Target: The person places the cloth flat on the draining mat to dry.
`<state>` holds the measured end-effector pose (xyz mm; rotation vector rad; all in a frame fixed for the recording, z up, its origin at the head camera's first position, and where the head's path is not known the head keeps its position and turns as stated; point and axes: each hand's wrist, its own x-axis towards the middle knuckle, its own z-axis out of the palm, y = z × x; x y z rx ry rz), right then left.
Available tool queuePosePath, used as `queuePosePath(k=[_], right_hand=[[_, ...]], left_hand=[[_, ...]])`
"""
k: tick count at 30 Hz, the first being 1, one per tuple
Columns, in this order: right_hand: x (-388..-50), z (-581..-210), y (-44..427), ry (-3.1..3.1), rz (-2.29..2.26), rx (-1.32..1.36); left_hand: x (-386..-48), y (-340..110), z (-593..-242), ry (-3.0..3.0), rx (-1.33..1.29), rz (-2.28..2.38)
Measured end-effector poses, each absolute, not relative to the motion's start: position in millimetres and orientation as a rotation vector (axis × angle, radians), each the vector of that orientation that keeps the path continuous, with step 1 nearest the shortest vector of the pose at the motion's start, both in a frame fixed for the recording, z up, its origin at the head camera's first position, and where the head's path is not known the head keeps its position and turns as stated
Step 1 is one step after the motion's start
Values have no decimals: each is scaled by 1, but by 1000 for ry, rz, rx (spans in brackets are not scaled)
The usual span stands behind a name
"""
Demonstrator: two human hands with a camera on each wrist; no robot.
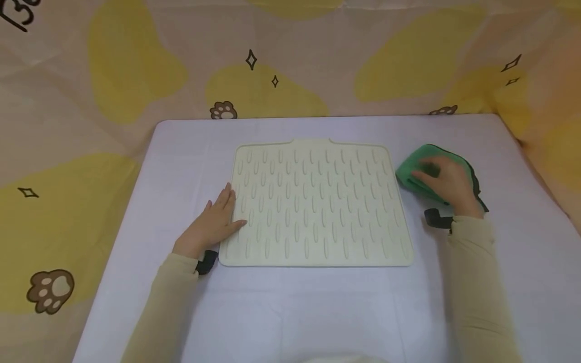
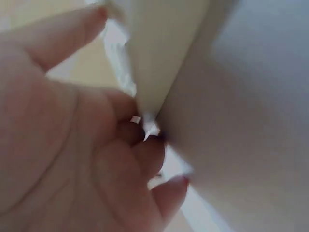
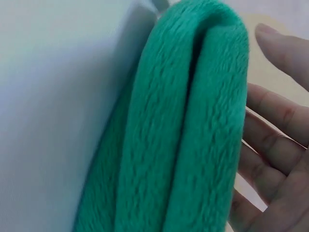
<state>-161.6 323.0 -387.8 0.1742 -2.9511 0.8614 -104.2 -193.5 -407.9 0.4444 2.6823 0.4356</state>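
A cream mat [image 1: 315, 201] with rows of oval ridges lies flat on the table. On its left edge rests my left hand [image 1: 210, 227], the thumb over the surface and the fingers straight along the side; in the left wrist view that hand [image 2: 82, 140] is beside the mat's edge [image 2: 159, 53]. To the right of the mat sits a folded green cloth [image 1: 410, 164]. Over the cloth is my right hand [image 1: 449, 184], thumb and fingers apart. The right wrist view shows the thick folds of the cloth [image 3: 178, 121] and the right hand [image 3: 280, 140] beside them, fingers loosely bent, not closed round it.
The white table [image 1: 317, 302] extends around the mat. Behind it and at the left hangs a beige and yellow patterned drape [image 1: 136, 60]. A black strap piece [image 1: 438, 219] sticks out at the right wrist, another [image 1: 207, 262] at the left.
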Motion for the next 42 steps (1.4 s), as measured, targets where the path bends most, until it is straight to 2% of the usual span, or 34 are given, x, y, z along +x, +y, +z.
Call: queuePosePath(k=[20,42], right_hand=[[-151,-415,316,-2848,1044,99],[-149,-410,313,-2560,1035,-77]], left_hand=[[-98,-197,-416,2719,440,471],[-96,-195,-414,2711,454,534]])
